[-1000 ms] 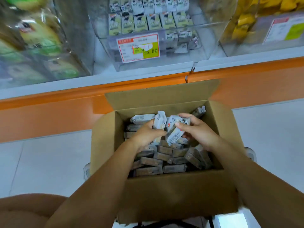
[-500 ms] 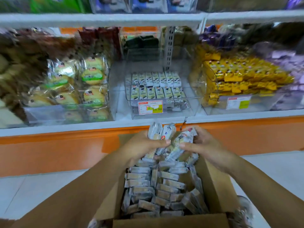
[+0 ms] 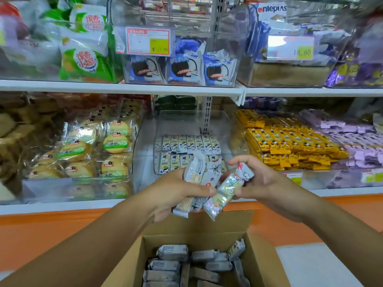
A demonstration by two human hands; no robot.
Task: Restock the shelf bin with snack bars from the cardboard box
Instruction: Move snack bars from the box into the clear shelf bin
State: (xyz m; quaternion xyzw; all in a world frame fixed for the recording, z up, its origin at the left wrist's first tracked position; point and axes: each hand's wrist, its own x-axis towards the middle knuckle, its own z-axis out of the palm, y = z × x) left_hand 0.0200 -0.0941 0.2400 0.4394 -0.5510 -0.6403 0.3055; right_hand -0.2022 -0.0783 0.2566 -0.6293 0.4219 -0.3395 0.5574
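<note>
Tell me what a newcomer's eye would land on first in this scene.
First, the hands at centre frame: the left hand grips a bundle of snack bars and the right hand holds another, above the open cardboard box at the bottom. Just behind them sits the clear shelf bin, only partly filled, with bright yellow packets to its right.

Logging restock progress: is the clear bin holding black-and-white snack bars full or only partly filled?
Partly filled. The clear bin holds two rows of snack bars toward its front; its bare floor shows behind them.
</note>
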